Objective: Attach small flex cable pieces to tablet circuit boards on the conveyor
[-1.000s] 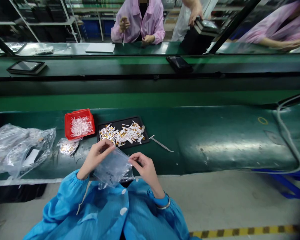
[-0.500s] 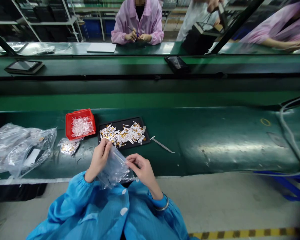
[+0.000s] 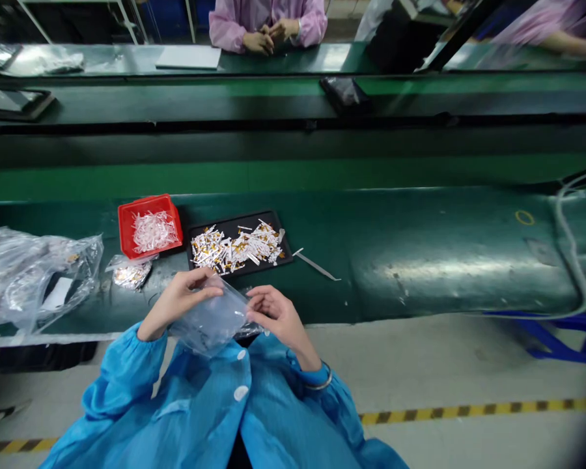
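A clear plastic bag point(image 3: 209, 320) hangs between my two hands at the bench's near edge. My left hand point(image 3: 188, 298) pinches its upper left edge between thumb and fingers. At its right edge, the thumb and fingertips of my right hand point(image 3: 276, 319) are closed on the plastic. Just beyond my hands lies a black tray point(image 3: 232, 228) heaped with small white and amber strips point(image 3: 239, 246). Metal tweezers point(image 3: 317, 266) rest on the green mat at the tray's right. What lies under the bag near my jacket is partly hidden.
Left of the tray stands a red bin point(image 3: 125, 228) of thin clear-white pieces, with a small filled bag point(image 3: 131, 273) before it. A large plastic bag point(image 3: 34, 277) lies at far left. A cable point(image 3: 569, 241) curves at right. Across the bench, a person's hands point(image 3: 271, 36) are visible.
My left hand has shifted left and turned flatter along the bag's edge, spreading the plastic wider. My right hand stays nearly in place. The camera view has tilted down.
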The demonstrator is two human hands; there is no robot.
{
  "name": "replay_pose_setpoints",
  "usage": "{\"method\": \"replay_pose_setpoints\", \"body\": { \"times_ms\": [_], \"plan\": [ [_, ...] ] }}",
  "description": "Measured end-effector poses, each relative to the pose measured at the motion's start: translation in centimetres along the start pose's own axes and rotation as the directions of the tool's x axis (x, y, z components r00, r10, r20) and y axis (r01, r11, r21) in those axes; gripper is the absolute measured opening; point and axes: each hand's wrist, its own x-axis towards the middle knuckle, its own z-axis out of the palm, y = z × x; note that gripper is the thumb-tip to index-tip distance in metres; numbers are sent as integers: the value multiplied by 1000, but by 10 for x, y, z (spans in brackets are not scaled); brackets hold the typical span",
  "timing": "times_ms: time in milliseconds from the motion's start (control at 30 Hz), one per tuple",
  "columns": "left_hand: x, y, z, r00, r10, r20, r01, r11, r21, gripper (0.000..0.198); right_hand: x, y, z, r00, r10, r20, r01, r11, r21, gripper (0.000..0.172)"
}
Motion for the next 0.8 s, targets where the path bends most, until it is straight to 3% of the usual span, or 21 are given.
{"method": "replay_pose_setpoints", "body": {
  "times_ms": [133,233,433,567,633,700,800],
  "plan": [
    [0,5,-2,984,44,170,-49,998,29,32,-5,-2,-10,999,-26,-45,28,999,38,32],
    [7,-1,16,971,104,216,-126,987,95,28,-6,0,-23,983,-78,-168,69,996,-56,26],
    [18,-27,69,963,264,57,-267,896,355,31,-7,12,-33,958,-110,-264,31,957,-288,18],
    [1,-21,76,909,396,-130,-276,805,525,37,-14,4,-14,910,-279,-308,104,870,-482,12],
    [-17,-13,73,878,448,-171,-270,756,596,38,-17,-4,1,870,-454,-194,233,724,-650,18],
    [-36,-9,71,869,477,-131,-283,696,660,43,-17,-5,14,820,-571,37,418,552,-722,29],
    [-55,-24,72,898,440,-9,-281,588,758,53,-14,13,27,753,-568,333,575,321,-753,36]
  ]
}}
